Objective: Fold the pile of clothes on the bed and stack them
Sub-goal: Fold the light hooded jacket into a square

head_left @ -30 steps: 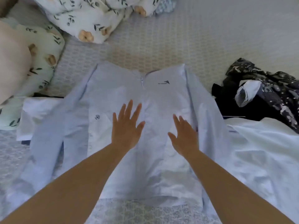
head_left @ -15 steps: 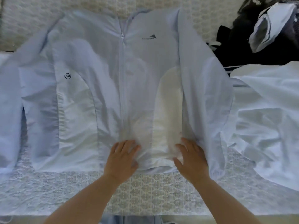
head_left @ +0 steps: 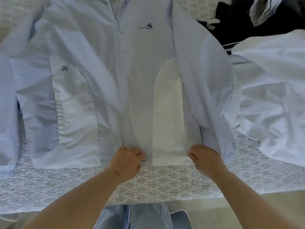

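We see a light blue jacket (head_left: 102, 83) lying flat on the bed (head_left: 165, 182), front side up, with its zipper (head_left: 119, 76) closed down the middle. It has white side panels, a small dark triangle logo on the chest, and a round "50" mark on one side. Both hands are at the bottom hem. The left hand (head_left: 127, 160) has its fingers (head_left: 137, 154) curled and pinches the hem near the zipper. The right hand (head_left: 205, 158) has its fingers (head_left: 193, 155) curled too and pinches the hem at the white panel. Just beside the jacket on the right lies a crumpled white shirt (head_left: 272, 100). Dark clothes (head_left: 247, 25) sit in a heap at the top right. The bed cover has a gray and white pattern.
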